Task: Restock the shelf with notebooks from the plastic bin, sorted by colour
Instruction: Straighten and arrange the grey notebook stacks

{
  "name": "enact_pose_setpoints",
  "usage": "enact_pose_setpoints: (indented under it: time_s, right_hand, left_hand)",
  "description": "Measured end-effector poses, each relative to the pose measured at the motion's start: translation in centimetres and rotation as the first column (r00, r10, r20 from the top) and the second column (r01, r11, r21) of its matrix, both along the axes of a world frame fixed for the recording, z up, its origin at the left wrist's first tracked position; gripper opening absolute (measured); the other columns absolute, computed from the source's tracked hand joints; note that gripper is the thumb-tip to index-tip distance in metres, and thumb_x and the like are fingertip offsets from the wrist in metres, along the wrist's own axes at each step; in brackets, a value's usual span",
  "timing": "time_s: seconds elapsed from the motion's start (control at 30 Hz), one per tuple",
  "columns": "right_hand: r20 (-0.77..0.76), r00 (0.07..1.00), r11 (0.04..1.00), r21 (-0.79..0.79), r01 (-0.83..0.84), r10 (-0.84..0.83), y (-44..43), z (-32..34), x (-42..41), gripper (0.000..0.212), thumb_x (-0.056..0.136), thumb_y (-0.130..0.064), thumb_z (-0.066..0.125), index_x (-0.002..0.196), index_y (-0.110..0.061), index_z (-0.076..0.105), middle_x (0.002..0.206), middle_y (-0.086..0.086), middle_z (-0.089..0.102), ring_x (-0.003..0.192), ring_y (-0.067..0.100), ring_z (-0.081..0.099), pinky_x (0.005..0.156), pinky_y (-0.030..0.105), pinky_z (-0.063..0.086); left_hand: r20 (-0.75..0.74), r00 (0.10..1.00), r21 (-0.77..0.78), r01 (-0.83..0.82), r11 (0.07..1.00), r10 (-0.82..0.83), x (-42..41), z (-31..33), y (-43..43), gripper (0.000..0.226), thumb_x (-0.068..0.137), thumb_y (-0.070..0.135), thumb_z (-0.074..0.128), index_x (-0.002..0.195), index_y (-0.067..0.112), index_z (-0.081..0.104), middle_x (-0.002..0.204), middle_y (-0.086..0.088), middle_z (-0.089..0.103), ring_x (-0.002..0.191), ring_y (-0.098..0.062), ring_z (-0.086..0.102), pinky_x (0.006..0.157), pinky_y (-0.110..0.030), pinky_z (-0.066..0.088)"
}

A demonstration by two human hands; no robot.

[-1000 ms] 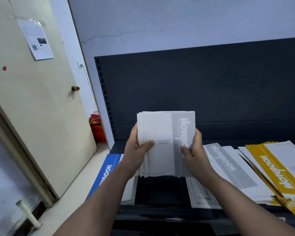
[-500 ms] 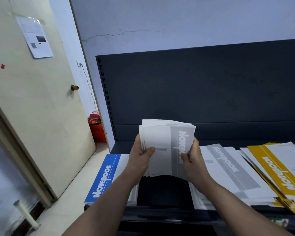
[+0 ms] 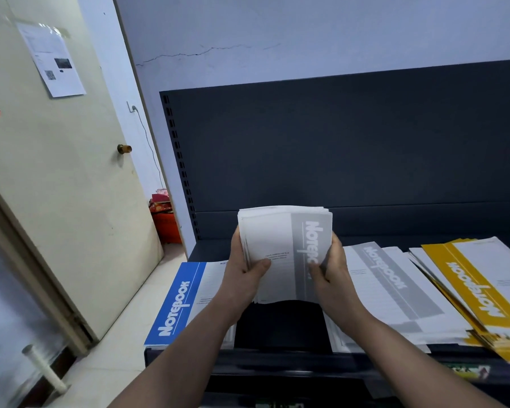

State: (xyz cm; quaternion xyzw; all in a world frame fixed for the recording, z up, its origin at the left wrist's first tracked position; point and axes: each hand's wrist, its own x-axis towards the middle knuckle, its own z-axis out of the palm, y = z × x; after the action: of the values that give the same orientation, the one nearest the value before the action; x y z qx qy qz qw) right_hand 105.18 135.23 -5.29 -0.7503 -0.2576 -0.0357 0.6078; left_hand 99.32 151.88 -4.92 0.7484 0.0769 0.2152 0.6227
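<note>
A person holds a thick stack of grey-and-white paper notebooks [image 3: 280,251] upright in both hands, above the bare middle of a dark metal shelf [image 3: 280,328]. The left hand [image 3: 243,275] grips the stack's left edge, its thumb lying across the white front cover and the other fingers hidden behind. The right hand [image 3: 334,270] grips the right edge over the grey band printed "Notebook", thumb on the front and the rest of its fingers behind the stack. The stack's lower edge hangs clear of the shelf, and its top edges fan slightly.

Three piles lie flat on the shelf. At 8 o'clock from the held stack sits a pile of blue-and-white notebooks [image 3: 178,304], partly hidden by the left forearm. At 4 o'clock lies a loose pile of grey-and-white notebooks [image 3: 395,293], just beside the right wrist. Farther out at 3 o'clock, a pile of yellow-and-white notebooks [image 3: 480,290] overlaps the grey pile's right edge.

A dark perforated back panel [image 3: 336,148] rises behind the shelf. At 9 o'clock stands a cream door [image 3: 56,201] with a brass knob [image 3: 124,148] and a printed paper sheet [image 3: 53,63] taped near its top. A red container [image 3: 165,225] sits on the floor between door and shelf.
</note>
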Motion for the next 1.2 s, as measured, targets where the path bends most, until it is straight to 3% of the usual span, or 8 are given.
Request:
enact_pose_setpoints:
  time_s: [0.2, 0.33, 0.5, 0.67, 0.8, 0.97, 1.07, 1.2]
  right_hand:
    - [-0.004, 0.999, 0.999, -0.034, 0.031, -0.031, 0.4, 0.0, -0.6, 0.069, 0.094, 0.003, 0.040, 0.148, -0.033, 0.016, 0.143, -0.009, 0.028, 0.126, -0.003, 0.030, 0.114, 0.035, 0.028]
    - [-0.013, 1.000, 0.999, -0.028, -0.019, 0.018, 0.6, -0.6, -0.7, 0.074, 0.092, 0.000, 0.042, 0.150, -0.032, 0.008, 0.146, -0.002, 0.030, 0.136, 0.009, 0.030, 0.116, 0.045, 0.029]
    - [-0.063, 0.998, 1.000, 0.012, 0.013, -0.012, 1.6, -0.7, -0.8, 0.078, 0.085, -0.023, 0.043, 0.147, -0.043, 0.000, 0.141, -0.001, 0.033, 0.132, 0.018, 0.036, 0.109, 0.052, 0.036]
    - [-0.063, 0.998, 0.999, 0.023, 0.027, -0.026, 1.6, 0.3, -0.9, 0.079, 0.088, -0.016, 0.046, 0.149, -0.039, 0.002, 0.143, -0.003, 0.033, 0.131, 0.015, 0.036, 0.111, 0.050, 0.035]
    - [-0.107, 0.994, 0.984, -0.169, -0.051, 0.033, 0.8, 2.6, 0.2, 0.089, 0.094, -0.005, 0.048, 0.151, -0.034, -0.013, 0.136, -0.014, 0.021, 0.124, 0.004, 0.027, 0.105, 0.028, 0.027]
    - [-0.297, 0.955, 0.903, -0.405, -0.145, 0.020, 0.1, 2.5, 1.9, 0.088, 0.092, -0.008, 0.051, 0.152, -0.023, -0.012, 0.149, 0.008, 0.030, 0.130, 0.028, 0.040, 0.105, 0.038, 0.039]
    - [-0.290, 0.956, 0.837, -0.535, -0.118, -0.050, 0.5, 1.2, 1.8, 0.082, 0.092, -0.006, 0.051, 0.151, -0.009, -0.005, 0.147, 0.016, 0.033, 0.127, 0.031, 0.042, 0.097, 0.031, 0.040]
    - [-0.263, 0.960, 0.784, -0.614, -0.088, -0.099, 1.0, 0.2, 1.9, 0.069, 0.090, -0.011, 0.053, 0.145, -0.004, 0.013, 0.143, 0.019, 0.038, 0.124, 0.032, 0.045, 0.099, 0.036, 0.042]
  left_hand:
    - [-0.013, 0.999, 0.038, -0.039, 0.999, 0.040, -0.1, 0.2, -0.3, 0.079, 0.090, -0.005, 0.057, 0.147, 0.036, 0.020, 0.134, 0.007, 0.049, 0.126, -0.015, 0.047, 0.106, -0.042, 0.044]
    - [-0.041, 0.998, 0.061, -0.045, 0.997, 0.048, -0.3, 0.3, -0.5, 0.082, 0.090, -0.004, 0.056, 0.148, 0.038, 0.016, 0.134, 0.009, 0.047, 0.122, -0.009, 0.046, 0.106, -0.042, 0.044]
    - [-0.069, 0.994, 0.029, -0.081, 0.996, 0.083, -0.2, 0.4, -0.8, 0.082, 0.090, -0.007, 0.054, 0.148, 0.038, 0.017, 0.134, 0.005, 0.048, 0.122, -0.015, 0.047, 0.107, -0.047, 0.043]
    - [-0.049, 0.992, 0.057, -0.112, 0.992, 0.115, -0.4, 1.5, -0.6, 0.079, 0.088, -0.007, 0.056, 0.148, 0.033, 0.024, 0.133, 0.003, 0.052, 0.122, -0.016, 0.049, 0.105, -0.046, 0.045]
    - [-0.095, 0.990, 0.124, -0.088, 0.988, 0.100, -0.2, 4.1, 0.9, 0.083, 0.084, -0.006, 0.063, 0.145, 0.037, 0.026, 0.124, 0.007, 0.057, 0.113, -0.016, 0.057, 0.092, -0.043, 0.053]
    - [-0.345, 0.928, 0.209, -0.070, 0.975, 0.140, 0.0, 3.9, 1.2, 0.060, 0.078, -0.004, 0.070, 0.125, 0.027, 0.049, 0.112, 0.001, 0.065, 0.104, -0.023, 0.063, 0.091, -0.048, 0.054]
    - [-0.411, 0.891, 0.315, -0.058, 0.947, 0.191, 0.5, 2.4, 0.8, 0.056, 0.076, 0.001, 0.073, 0.125, 0.019, 0.051, 0.113, -0.002, 0.066, 0.105, -0.024, 0.063, 0.093, -0.046, 0.053]
    - [-0.453, 0.856, 0.437, -0.033, 0.899, 0.251, 1.1, 1.6, 0.8, 0.050, 0.075, 0.007, 0.073, 0.120, 0.016, 0.053, 0.113, -0.004, 0.066, 0.105, -0.025, 0.062, 0.091, -0.041, 0.054]
